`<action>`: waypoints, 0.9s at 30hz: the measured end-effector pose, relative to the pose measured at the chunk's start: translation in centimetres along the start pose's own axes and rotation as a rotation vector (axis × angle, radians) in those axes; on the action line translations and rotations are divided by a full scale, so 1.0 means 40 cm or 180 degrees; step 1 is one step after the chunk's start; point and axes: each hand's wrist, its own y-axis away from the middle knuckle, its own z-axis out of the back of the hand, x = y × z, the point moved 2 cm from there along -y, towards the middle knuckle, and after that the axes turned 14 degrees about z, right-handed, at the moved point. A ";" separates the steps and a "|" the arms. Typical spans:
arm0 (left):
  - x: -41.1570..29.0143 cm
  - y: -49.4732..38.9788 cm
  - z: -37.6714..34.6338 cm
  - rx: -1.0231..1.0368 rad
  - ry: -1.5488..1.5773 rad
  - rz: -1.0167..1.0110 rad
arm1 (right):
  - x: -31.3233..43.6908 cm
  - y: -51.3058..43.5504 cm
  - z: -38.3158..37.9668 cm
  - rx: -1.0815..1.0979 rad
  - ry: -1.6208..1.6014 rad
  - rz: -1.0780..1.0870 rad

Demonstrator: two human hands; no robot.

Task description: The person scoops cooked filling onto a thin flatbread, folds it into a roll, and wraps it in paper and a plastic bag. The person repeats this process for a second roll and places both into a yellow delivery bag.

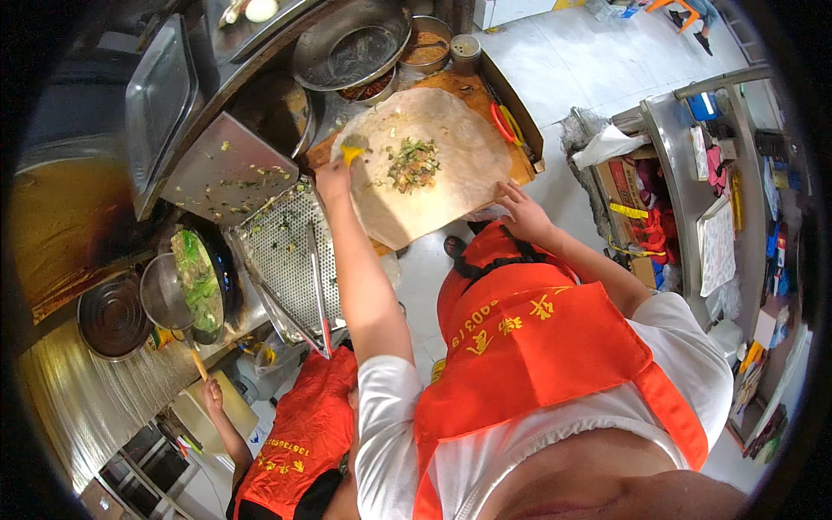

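A large thin round sheet of dough (455,136) lies over a wooden board (520,166). A loose heap of chopped greens and other filling (414,164) sits near its middle. My left hand (334,180) grips a small utensil with a yellow handle (351,155). Its dark, flat head is over the sheet's left part, too small to name exactly. My right hand (525,213) is at the sheet's near right edge, fingertips touching it and fingers spread.
Left of the board lie a perforated metal tray (279,237) and long tongs (317,279). Scissors (507,123) rest at its right rim. Metal bowls (426,45) stand behind. A co-worker's hand (212,395) holds a ladle (168,292) beside a wok of leafy greens (201,292).
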 end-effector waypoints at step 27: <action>-0.036 0.286 0.001 -0.0499 -0.1508 -0.1506 | 0.025 0.105 0.023 -0.0404 -0.0744 -0.0619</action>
